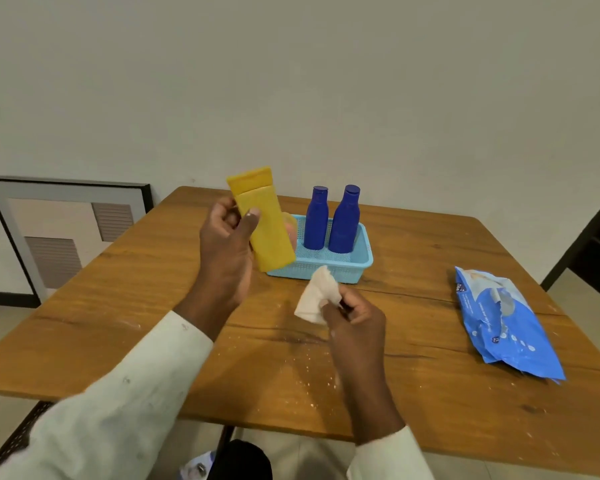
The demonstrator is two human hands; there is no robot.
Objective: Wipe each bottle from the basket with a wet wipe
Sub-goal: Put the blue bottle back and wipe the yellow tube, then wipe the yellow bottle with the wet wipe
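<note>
Plain off-white wall (326,81) is seen behind a wooden bench (430,393), which is scuffed and dotted with pale crumbs near the front edge. Far left, a framed picture (66,233) is propped on the floor against the wall. Moving right, the left hand (227,247) is raised above the bench and is wrapped around a yellow bottle (262,220), gripped at its upper part with the thumb across the front; the bottle is held tilted, cap end up and leaning left, lifted clear of the basket. Just behind it, something pale peach is partly hidden inside the basket, can't really be told what. The light blue mesh basket (357,268) is set on the bench near the middle, and two dark blue bottles (329,220) are stood upright in it side by side. In front of the basket, a white wet wipe (314,299) is pinched, bunched up, in the fingers of the right hand (357,323), held low over the bench, apart from the yellow bottle. Well off to the right, a blue wipes pack (506,323) is lying flat on the bench.
</note>
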